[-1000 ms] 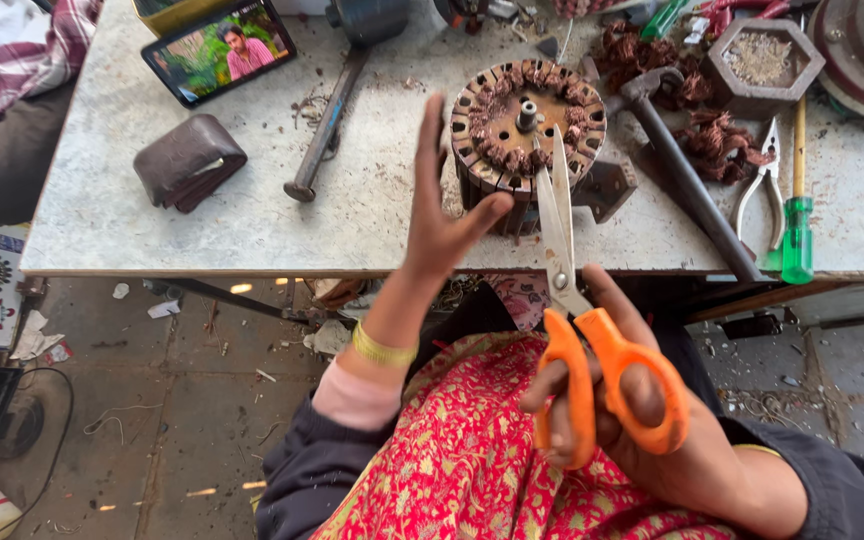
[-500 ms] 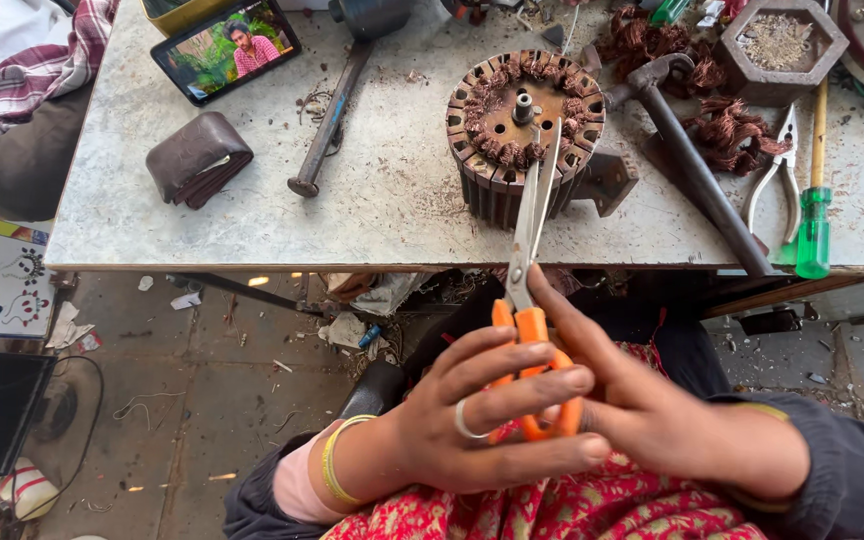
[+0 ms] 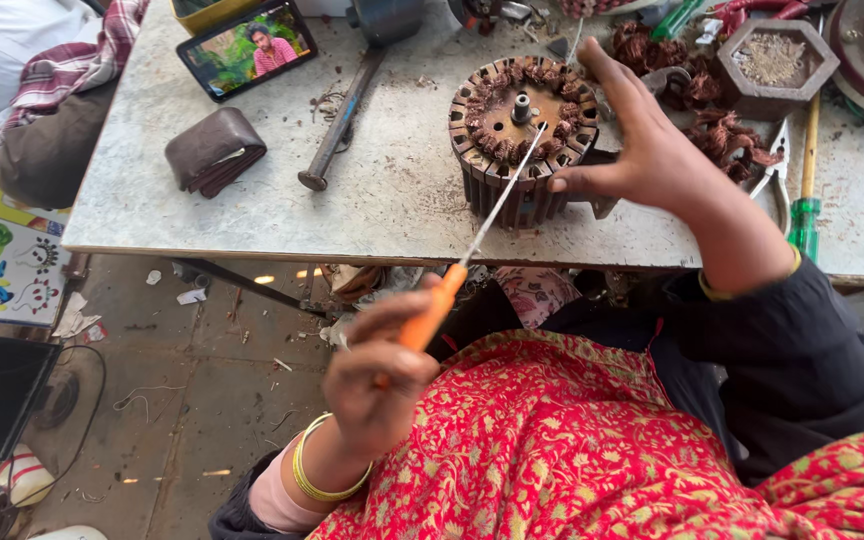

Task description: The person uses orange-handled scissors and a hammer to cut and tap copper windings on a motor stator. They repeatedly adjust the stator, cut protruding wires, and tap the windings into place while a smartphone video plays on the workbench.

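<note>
The left hand (image 3: 377, 385) is curled in a closed fist around the orange handles of a pair of scissors (image 3: 467, 255), holding them low over the lap, just off the near edge of the stone worktable (image 3: 392, 200). The long steel blades run up and away from that hand and their tips rest on the top of a round motor stator (image 3: 522, 135) packed with copper windings, which stands on the table well ahead of the left hand. The right hand (image 3: 642, 150) is spread open against the stator's right side, thumb pressed to the ribbed outer wall and fingers stretched up past its rim, steadying it rather than wrapping round anything. Just beyond the right hand lie tangles of stripped copper wire (image 3: 722, 135) and a hexagonal tray (image 3: 774, 58) of small bits; to its right a green-handled screwdriver (image 3: 807, 195) lies beside a pair of pliers (image 3: 774, 170). Left of the stator, well apart from both hands, are a hammer (image 3: 342, 120), a brown wallet (image 3: 214, 150) and a phone (image 3: 247, 45) with its screen lit.
</note>
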